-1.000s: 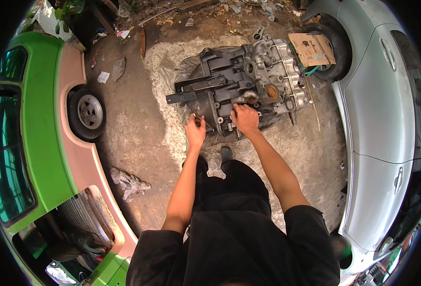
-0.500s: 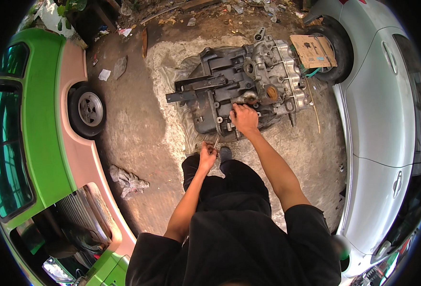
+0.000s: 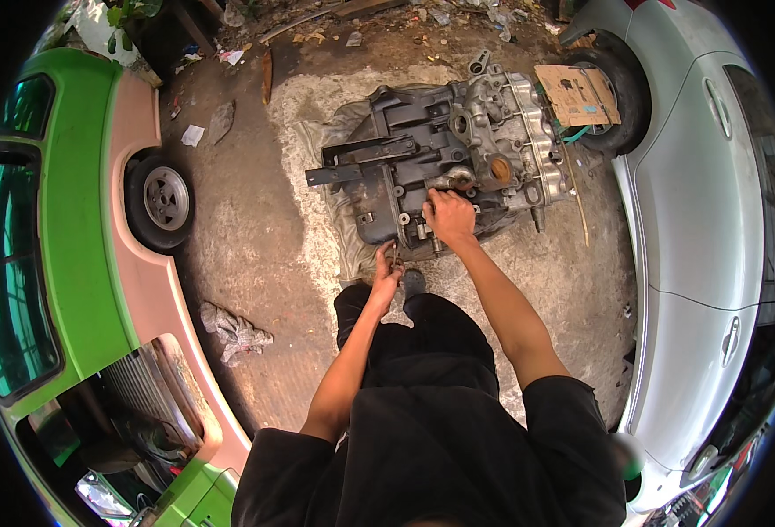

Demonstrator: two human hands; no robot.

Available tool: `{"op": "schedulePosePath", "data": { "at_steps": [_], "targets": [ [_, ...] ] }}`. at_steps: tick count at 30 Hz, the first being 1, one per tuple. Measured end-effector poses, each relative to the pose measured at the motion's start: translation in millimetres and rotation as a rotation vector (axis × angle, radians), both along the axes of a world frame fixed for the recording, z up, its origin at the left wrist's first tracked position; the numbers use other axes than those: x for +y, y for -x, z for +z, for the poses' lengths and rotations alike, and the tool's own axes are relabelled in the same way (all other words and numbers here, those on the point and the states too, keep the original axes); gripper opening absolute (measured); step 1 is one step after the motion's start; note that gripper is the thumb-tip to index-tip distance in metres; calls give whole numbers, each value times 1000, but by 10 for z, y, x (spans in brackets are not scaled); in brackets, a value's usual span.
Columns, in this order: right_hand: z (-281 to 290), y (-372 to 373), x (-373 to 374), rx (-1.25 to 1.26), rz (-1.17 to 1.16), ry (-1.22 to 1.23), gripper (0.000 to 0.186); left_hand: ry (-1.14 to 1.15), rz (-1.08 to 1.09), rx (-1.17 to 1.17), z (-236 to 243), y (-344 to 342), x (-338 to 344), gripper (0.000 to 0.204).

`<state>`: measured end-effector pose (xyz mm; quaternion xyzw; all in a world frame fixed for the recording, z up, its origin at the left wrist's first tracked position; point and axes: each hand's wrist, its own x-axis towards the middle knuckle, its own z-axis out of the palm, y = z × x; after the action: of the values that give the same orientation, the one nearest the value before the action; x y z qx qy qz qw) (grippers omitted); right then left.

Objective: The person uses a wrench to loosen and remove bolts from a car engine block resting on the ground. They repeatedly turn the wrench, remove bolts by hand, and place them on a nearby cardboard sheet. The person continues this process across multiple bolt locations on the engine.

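Observation:
A car engine (image 3: 418, 149) lies on the ground in front of me, its left side dark and greasy, its right side bare silver metal. My right hand (image 3: 450, 216) is pressed on its near side, fingers curled over a part of the casing; the fingertips are hidden. Just left of it, at the engine's near lower edge, my left hand (image 3: 387, 268) pinches a thin metal tool (image 3: 394, 253). The tool's tip is up against the casing rim, and its exact kind is too small to tell. A flat black bracket (image 3: 335, 176) sticks out from the engine's left side.
Grey sheeting (image 3: 352, 250) lies under the engine. A green and pink vehicle (image 3: 80, 228) stands at left, a silver car (image 3: 690, 237) at right. Cardboard (image 3: 572, 97) with tools on it lies by the car's wheel. A crumpled rag (image 3: 234, 332) is on the floor; litter lies at the back.
My left hand has risen a little toward the engine's near edge and turned, its fingers now more upright around the tool. The right hand stays in place on the engine.

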<state>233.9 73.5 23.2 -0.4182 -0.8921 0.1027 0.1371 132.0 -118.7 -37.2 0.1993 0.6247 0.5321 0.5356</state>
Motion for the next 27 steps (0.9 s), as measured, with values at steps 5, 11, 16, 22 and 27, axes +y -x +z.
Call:
{"op": "schedulePosePath", "data": {
  "at_steps": [5,11,16,22,27],
  "targets": [
    [32,5,-7,-9,-11,16,29,-19,82,-1,5,-88,66,32],
    [27,9,-7,-3,-10,-6,28,-50,153,-89,-20,-136,233,30],
    [16,3,-11,4,-16,-17,27,-67,101,-24,19,-159,211,40],
    [-17,7,-7,18,-15,-41,28,-53,63,9,42,-172,199,45],
    [-7,7,-6,13,-17,-20,29,-42,87,24,-9,-167,195,48]
  ]
}}
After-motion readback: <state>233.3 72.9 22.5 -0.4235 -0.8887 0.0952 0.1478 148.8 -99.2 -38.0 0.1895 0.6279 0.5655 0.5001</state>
